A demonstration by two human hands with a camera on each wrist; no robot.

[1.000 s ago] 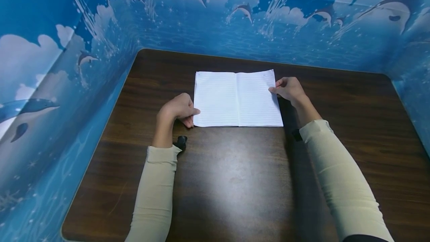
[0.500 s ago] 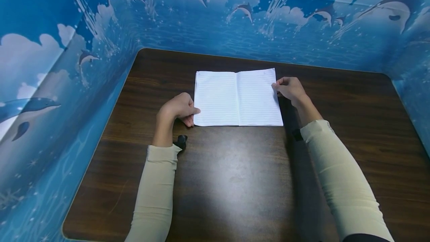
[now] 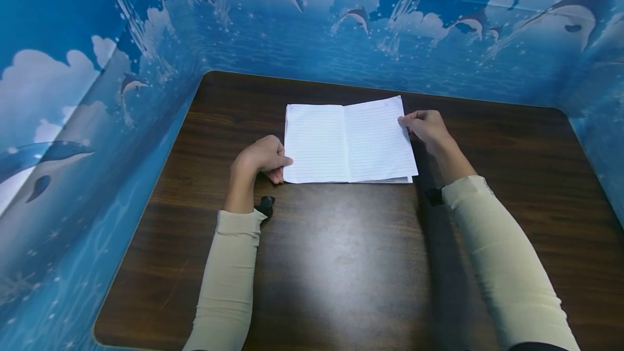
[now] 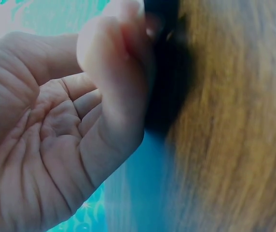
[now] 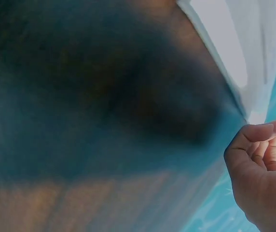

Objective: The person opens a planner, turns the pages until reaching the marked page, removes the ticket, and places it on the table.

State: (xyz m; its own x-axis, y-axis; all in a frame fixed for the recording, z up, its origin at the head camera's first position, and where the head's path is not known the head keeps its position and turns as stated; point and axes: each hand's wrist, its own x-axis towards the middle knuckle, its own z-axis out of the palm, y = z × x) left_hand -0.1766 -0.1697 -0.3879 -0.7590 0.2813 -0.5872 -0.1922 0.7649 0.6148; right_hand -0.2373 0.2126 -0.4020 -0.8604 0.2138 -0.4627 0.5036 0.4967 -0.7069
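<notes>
Both arms (image 3: 226, 275) are stretched forward, the left wrist (image 3: 241, 175) bent, left fingers (image 4: 118, 101) curled, right fingers (image 5: 257, 132) pinching.

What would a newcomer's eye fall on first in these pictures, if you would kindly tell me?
Probably the open white notebook, bright against the dark table, toward its far side. The left hand holds the notebook's left edge, while the right hand pinches the lifted right page at its outer edge. Next comes the vivid blue dolphin backdrop, behind the table and along its left side.

Pale cream sleeves (image 3: 226, 280), wrinkled; black wrist devices (image 3: 266, 206); dark band (image 3: 538, 346) on right sleeve.
</notes>
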